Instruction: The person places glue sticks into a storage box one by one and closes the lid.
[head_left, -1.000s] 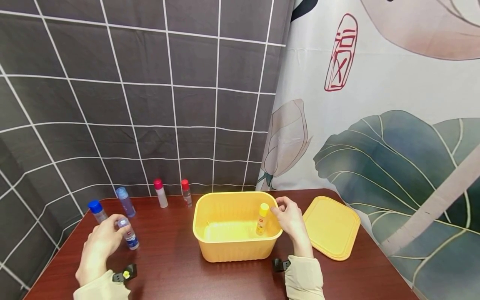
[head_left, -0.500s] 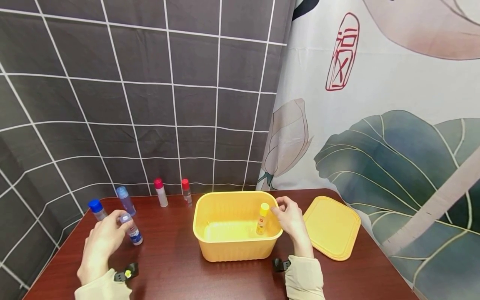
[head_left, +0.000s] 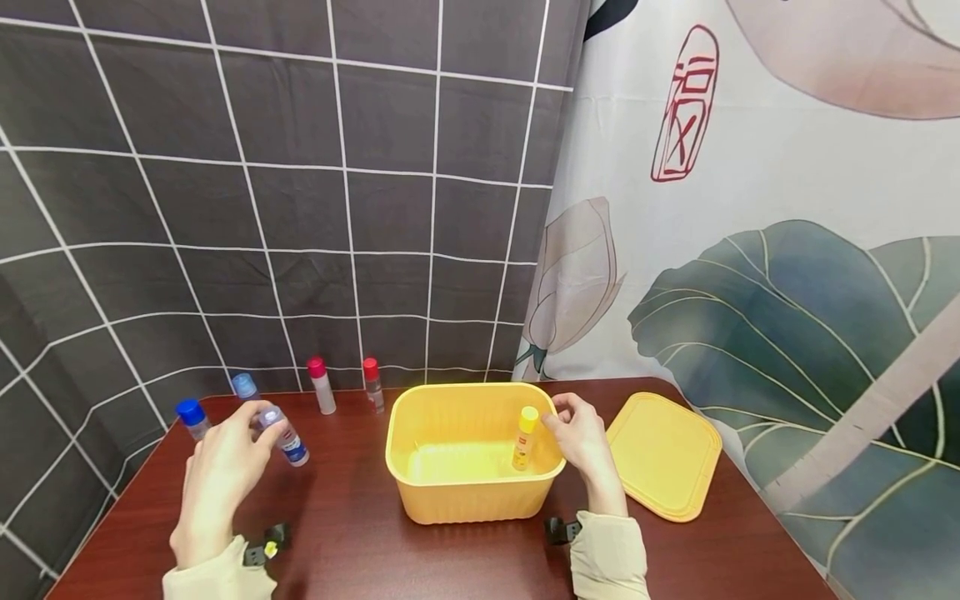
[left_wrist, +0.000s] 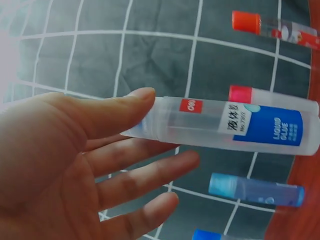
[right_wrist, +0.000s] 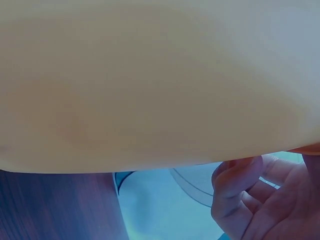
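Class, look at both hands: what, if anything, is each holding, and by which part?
The left hand pinches the liquid glue bottle by its capped end; the right hand grips the yellow bin by its right-hand rim.

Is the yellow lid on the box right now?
No, the yellow lid lies on the table, beside the open yellow box.

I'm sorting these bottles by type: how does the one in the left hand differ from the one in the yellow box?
The held bottle is pale-capped; the boxed bottle is yellow-capped. The held bottle's labelling is mainly blue and white; the boxed bottle's looks mainly yellow. The held bottle is tilted in the left hand; the boxed bottle stands inside the yellow box. Both are slim and capped.
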